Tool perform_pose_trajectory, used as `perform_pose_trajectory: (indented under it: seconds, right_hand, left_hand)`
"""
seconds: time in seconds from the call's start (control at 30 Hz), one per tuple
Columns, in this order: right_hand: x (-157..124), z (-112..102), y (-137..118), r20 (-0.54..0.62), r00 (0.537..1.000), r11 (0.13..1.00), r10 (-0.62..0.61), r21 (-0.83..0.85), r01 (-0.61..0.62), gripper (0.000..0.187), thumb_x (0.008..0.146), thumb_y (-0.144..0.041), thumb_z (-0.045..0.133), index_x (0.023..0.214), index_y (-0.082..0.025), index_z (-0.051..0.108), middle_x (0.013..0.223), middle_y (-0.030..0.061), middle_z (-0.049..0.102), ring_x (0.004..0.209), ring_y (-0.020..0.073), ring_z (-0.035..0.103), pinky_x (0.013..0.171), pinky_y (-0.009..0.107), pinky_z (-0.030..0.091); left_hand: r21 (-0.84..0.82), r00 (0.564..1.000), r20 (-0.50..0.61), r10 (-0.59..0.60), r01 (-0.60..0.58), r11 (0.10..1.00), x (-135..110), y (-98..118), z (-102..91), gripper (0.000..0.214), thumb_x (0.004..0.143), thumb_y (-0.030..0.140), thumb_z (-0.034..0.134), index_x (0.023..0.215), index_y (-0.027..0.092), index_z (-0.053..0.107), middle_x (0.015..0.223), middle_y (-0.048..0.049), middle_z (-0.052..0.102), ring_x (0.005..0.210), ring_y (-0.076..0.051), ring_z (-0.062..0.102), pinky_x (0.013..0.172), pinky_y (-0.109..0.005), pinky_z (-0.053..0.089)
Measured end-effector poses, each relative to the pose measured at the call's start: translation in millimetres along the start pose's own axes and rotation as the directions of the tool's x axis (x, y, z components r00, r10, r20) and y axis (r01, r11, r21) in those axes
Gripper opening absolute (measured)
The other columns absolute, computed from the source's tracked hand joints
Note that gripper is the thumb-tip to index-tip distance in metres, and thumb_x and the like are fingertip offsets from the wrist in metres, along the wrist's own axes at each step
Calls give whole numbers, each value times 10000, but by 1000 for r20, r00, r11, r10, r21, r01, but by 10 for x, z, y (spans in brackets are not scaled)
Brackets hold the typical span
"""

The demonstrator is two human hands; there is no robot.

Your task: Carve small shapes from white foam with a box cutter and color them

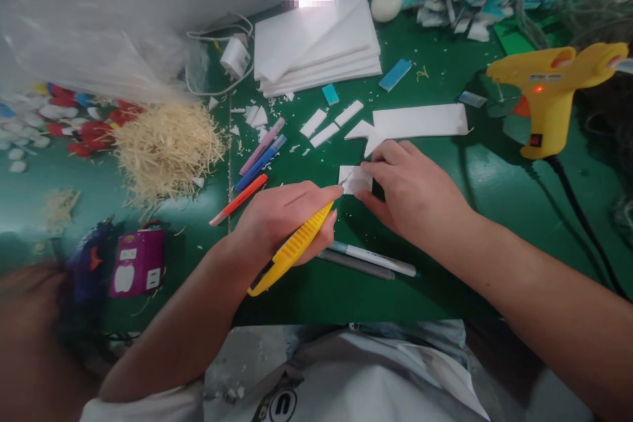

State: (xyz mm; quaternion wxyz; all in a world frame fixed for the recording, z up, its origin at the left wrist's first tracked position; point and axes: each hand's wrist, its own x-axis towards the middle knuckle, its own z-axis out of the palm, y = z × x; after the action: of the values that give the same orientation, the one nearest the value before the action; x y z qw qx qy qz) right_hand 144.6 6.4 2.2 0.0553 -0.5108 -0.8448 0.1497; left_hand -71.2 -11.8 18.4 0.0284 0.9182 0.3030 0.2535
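**A:** Which way is the knife lying?

**B:** On my feed the knife [291,250] sits just below centre frame. Its long axis runs from lower left to upper right, with the yellow handle low and the blade end pointing upper right at the foam piece [357,181]. The tip is right at that piece's left edge, but I can't tell whether it touches.

**A:** And the hands?

**B:** The left hand [284,221] is wrapped closed around the handle. The right hand [415,194], right of centre, pinches the foam piece between thumb and fingers, low over the green table [445,290].

**A:** Anything close by?

**B:** I see two markers [380,260] just below the hands, lying nearly level. A white arrow [420,122] lies just above the right hand with its tip pointing left. The glue gun [548,95] sits at the far right, well apart.
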Motion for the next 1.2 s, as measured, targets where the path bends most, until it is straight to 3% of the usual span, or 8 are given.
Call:
perform_pose_trajectory:
  seconds: [0.3,0.5,0.6,0.73,1.0,1.2]
  right_hand:
    - [-6,26,29,-40,999,1000,-31,4,31,206,926,-230,647,1021,-123,796,1104,181,679,1014,323,587,777,424,488]
    - [-6,15,27,-9,999,999,-34,10,34,242,944,-208,625,1092,-105,787,1166,188,690,1070,342,589,832,448,493]
    - [-22,41,71,-50,996,997,-80,11,81,228,945,-209,625,1083,-124,785,1159,180,694,1050,327,585,822,441,490]
    - [-34,67,100,-94,990,994,-107,-6,106,212,934,-203,633,1070,-142,783,1160,173,698,1039,318,585,807,429,489]
    - [-19,26,64,-53,997,998,-59,5,59,219,929,-202,634,1072,-143,791,1180,170,709,1074,342,609,831,448,513]
    - [-7,1,52,-10,1000,999,-28,21,28,237,930,-201,642,1099,-132,793,1202,172,706,1111,354,613,860,463,524]
  left_hand:
    - [-25,1000,4,17,-17,1000,-6,-21,13,233,891,87,608,1101,106,709,771,-63,781,590,-156,712,543,-241,590]
    - [-48,986,-154,-65,58,997,-101,8,65,221,923,142,594,1117,186,691,870,-16,817,698,-140,765,689,-213,635]
    - [-76,977,-184,-107,94,993,-153,9,81,254,920,150,616,1156,221,678,945,11,827,753,-138,782,734,-215,649]
    - [-104,984,-148,-98,83,991,-160,-2,98,249,930,168,590,1150,237,684,910,17,822,720,-139,779,703,-218,654]
    - [-80,995,-26,-93,90,993,-131,-11,84,343,905,154,592,1205,277,705,877,19,816,714,-161,785,700,-229,655]
    - [-67,996,-54,-65,61,996,-177,-22,61,348,897,150,608,1225,245,678,858,5,811,693,-162,779,679,-230,646]
